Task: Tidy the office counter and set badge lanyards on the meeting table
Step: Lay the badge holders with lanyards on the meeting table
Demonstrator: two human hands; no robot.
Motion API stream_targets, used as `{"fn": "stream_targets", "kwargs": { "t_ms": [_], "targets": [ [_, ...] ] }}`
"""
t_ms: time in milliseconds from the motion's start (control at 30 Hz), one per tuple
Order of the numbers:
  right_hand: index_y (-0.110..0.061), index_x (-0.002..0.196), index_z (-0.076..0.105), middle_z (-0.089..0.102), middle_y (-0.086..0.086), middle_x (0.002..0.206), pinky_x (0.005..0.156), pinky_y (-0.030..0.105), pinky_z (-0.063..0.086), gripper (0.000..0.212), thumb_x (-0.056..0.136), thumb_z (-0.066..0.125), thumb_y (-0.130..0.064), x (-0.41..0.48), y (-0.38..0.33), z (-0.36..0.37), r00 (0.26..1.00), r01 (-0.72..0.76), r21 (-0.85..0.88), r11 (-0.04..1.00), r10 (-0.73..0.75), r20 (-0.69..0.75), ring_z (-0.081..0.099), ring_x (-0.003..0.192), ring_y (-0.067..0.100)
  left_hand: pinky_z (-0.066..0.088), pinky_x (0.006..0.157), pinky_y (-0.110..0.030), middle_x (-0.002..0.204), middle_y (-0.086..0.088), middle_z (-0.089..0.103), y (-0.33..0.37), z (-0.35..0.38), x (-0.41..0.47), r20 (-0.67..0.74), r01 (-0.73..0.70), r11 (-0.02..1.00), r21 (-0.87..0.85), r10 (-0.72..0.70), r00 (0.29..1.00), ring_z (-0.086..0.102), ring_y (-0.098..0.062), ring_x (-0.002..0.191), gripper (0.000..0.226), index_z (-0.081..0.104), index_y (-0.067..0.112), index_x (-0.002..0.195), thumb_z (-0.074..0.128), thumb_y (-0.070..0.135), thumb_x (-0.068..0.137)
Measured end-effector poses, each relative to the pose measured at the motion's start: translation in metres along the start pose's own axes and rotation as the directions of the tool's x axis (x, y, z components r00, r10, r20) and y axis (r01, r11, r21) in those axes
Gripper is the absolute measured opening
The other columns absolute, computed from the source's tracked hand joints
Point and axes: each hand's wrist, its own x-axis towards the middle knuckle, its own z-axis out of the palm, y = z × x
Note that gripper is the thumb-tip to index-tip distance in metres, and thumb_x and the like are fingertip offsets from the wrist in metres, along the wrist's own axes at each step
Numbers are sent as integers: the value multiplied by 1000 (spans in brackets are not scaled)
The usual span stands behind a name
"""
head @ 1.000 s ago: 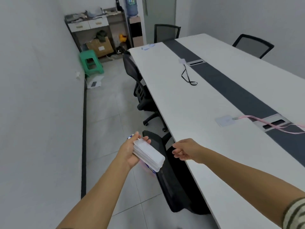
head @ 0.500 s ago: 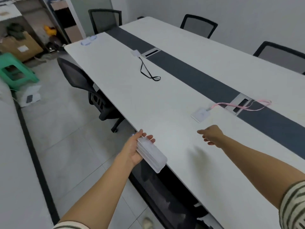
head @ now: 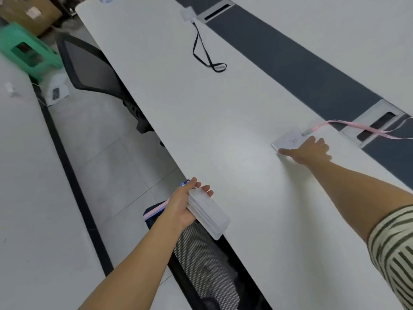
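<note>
- The right hand (head: 310, 151) reaches out over the white surface (head: 223, 130). Its fingers (head: 321, 143) are straight and spread, and they hold nothing.
- The thumb lies along the near edge of a clear badge (head: 287, 139), which lies flat on the surface. The badge's pink strap (head: 357, 128) trails away across a cable slot (head: 377, 126) in the dark centre strip.
- Blur hides whether the palm presses on the badge or only touches its edge.
- The step looks like squaring this badge in its place. A flat push with the fingertips should do, because the plastic will slide easily on the smooth top.
- Mind the strap. It crosses the slot, so draw it towards the seat side so that no loop drops into the opening.
- A second badge with a black strap (head: 205, 52) lies farther along, well apart. Matching that spacing and lining both up from the edge would keep the row neat.
- The left hand (head: 183, 204) grips a stack of clear badges (head: 210, 217), with its fingers curled round the far end. The stack sits just over the surface's edge.
- Pink and blue straps (head: 156, 209) hang behind the left wrist, near a mesh chair back (head: 201, 265). Keep the stack level and the grip firm, and lift the straps clear of the chair before stepping on, or they could snag.
</note>
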Motion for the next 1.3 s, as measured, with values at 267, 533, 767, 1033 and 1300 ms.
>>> {"fn": "stream_targets", "kwargs": {
  "t_ms": [267,533,767,1033,1300],
  "targets": [
    [-13,131,36,51,13,120,91,43,41,95,60,86,-52,5,-8,16,995,82,-15,997,-83,-63,47,117,33,45,100,-49,97,-17,68,6,14,4,-37,5,1000,28,-4,999,65,-32,97,24,58,9,77,59,26,94],
    [-26,142,40,63,8,97,74,33,44,55,89,50,-15,-48,-50,28,942,303,415,858,-335,4,59,87,28,45,98,-47,87,-15,67,21,-11,-20,43,-58,998,0,58,997,65,-31,91,28,58,9,72,57,24,95],
    [-4,110,68,66,10,99,68,29,49,25,85,67,-9,-149,-117,34,912,213,627,749,-383,147,63,88,24,48,96,-46,97,-17,68,43,-92,-52,116,-94,995,16,91,989,65,-32,102,25,58,9,75,61,28,92],
    [-5,80,68,54,4,67,46,21,34,13,85,71,-16,-304,-204,59,863,220,631,744,-450,228,46,56,16,52,88,-43,93,-18,68,75,-211,-94,182,-102,995,-18,104,978,67,-31,88,21,61,5,87,60,25,93],
    [5,98,71,58,14,84,57,28,39,19,87,63,-8,-422,-316,68,679,272,711,649,-653,336,51,69,21,52,87,-41,89,-14,64,136,-297,-132,242,-157,969,-190,201,949,63,-29,88,29,66,4,91,54,31,96]
  ]
}}
